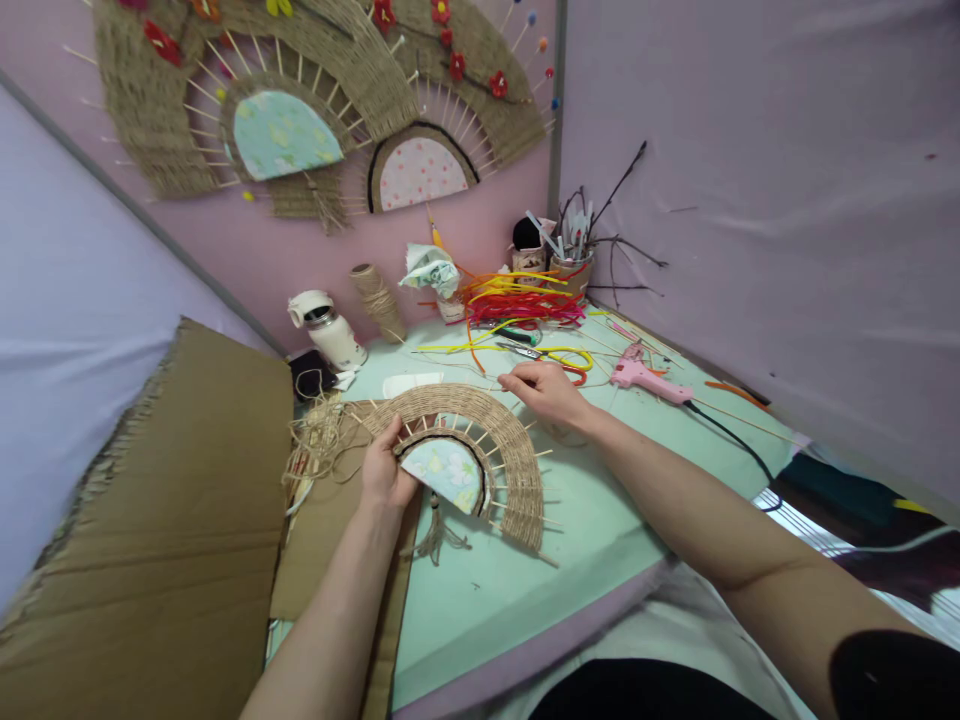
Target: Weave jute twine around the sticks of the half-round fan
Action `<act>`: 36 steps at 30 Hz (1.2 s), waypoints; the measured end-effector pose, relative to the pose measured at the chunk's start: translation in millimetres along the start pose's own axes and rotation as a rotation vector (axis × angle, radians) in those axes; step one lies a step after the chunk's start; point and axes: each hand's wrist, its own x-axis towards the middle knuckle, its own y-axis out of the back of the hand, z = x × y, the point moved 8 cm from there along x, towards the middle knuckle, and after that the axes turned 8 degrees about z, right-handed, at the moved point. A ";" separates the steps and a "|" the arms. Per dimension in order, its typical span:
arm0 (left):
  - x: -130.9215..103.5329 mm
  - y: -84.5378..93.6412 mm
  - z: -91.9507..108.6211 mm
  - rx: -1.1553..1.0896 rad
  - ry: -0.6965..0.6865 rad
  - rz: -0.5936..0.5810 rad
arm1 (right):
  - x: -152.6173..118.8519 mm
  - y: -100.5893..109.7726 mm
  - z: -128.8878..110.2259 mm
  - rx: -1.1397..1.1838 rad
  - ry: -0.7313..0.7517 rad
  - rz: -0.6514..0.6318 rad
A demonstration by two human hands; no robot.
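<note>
My left hand (387, 468) grips a half-round woven fan (517, 450) by its left side, with the thumb on the front. Tan twine is woven across its thin sticks, whose tips poke out past the outer edge. A pale blue floral half-circle (446, 474) with a dark border fills the fan's centre, and a twine tassel (435, 535) hangs below it. Just above the fan's upper right edge, my right hand (551, 395) is closed in a pinch. A thin strand of twine seems to run to its fingertips, though the fingers partly hide it.
Yellow-and-red-handled scissors (566, 358) and a pink glue gun (649, 378) lie beyond my right hand. Behind are a bundle of coloured pipe cleaners (525, 305), a twine spool (377, 300) and a white bottle (334, 335). Loose twine (319, 435) and cardboard (165, 510) are at left.
</note>
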 end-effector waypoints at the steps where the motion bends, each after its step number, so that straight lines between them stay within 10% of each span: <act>1: 0.3 0.5 1.5 -0.010 -0.018 0.009 | 0.5 2.6 0.0 -0.016 0.000 0.022; 15: 3.8 7.0 14.9 -0.101 -0.094 0.051 | -0.2 5.4 -5.1 0.162 0.000 0.038; 27: 6.7 12.4 17.1 -0.127 -0.121 0.084 | -12.4 -37.7 22.6 0.523 -0.420 -0.241; 36: -12.7 -13.3 1.1 0.049 -0.020 -0.146 | -11.3 -36.2 31.1 0.758 -0.588 -0.178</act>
